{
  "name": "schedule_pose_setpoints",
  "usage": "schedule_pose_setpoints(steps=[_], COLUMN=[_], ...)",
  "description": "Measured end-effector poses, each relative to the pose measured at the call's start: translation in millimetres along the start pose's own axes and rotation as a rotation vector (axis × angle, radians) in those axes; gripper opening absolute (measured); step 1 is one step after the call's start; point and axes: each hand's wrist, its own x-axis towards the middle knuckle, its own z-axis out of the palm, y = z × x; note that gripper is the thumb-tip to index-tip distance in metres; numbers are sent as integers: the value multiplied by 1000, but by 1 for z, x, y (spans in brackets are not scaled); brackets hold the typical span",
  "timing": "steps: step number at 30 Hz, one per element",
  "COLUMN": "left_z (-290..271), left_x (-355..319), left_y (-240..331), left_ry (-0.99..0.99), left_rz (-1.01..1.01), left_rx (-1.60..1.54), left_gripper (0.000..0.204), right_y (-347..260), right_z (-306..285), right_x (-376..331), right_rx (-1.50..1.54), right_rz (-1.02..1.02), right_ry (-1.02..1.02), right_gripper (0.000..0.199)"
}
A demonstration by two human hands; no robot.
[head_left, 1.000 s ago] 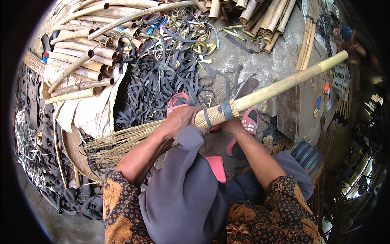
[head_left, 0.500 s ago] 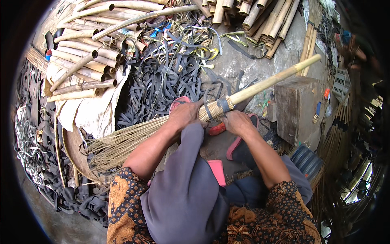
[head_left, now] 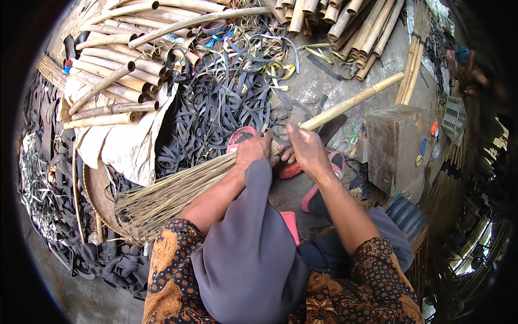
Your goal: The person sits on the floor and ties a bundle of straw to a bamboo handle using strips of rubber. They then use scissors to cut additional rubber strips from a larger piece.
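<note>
A stick broom (head_left: pixel 178 186) lies slantwise in front of me, its thin bristles fanning toward the lower left. Its pale bamboo handle (head_left: pixel 353 102) points to the upper right. My left hand (head_left: pixel 253 149) is closed round the bundled sticks close to the binding. Just right of it, my right hand (head_left: pixel 306 150) lies over the binding with curled fingers and a raised thumb. A dark rubber strip (head_left: pixel 279 139) shows between the hands and runs to the right fingers, which partly hide it. The binding itself is mostly covered by the right hand.
Cut bamboo poles (head_left: pixel 116 83) are piled at the far left, beside a heap of black rubber strips (head_left: pixel 221 100). A wooden block (head_left: pixel 394 146) stands to the right. Pink-edged sandals (head_left: pixel 307 201) and a red object (head_left: pixel 290 171) are below the broom.
My right hand has moved up and over the binding, which showed uncovered before. The handle's far tip has shifted slightly left. My left hand keeps its grip on the sticks.
</note>
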Motion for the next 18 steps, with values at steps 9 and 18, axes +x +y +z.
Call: schedule_pose_setpoints(steps=[9, 18], left_z=[8, -16], left_x=[0, 8], left_y=[-2, -18], left_ry=[75, 15], left_rz=[-1, -36], left_rx=[-32, -182], left_gripper=[55, 62], right_y=[10, 41], right_z=[14, -21], right_x=[-47, -125], right_rx=[-487, -503], right_rz=[-272, 57], right_ry=[230, -18], right_gripper=[26, 37])
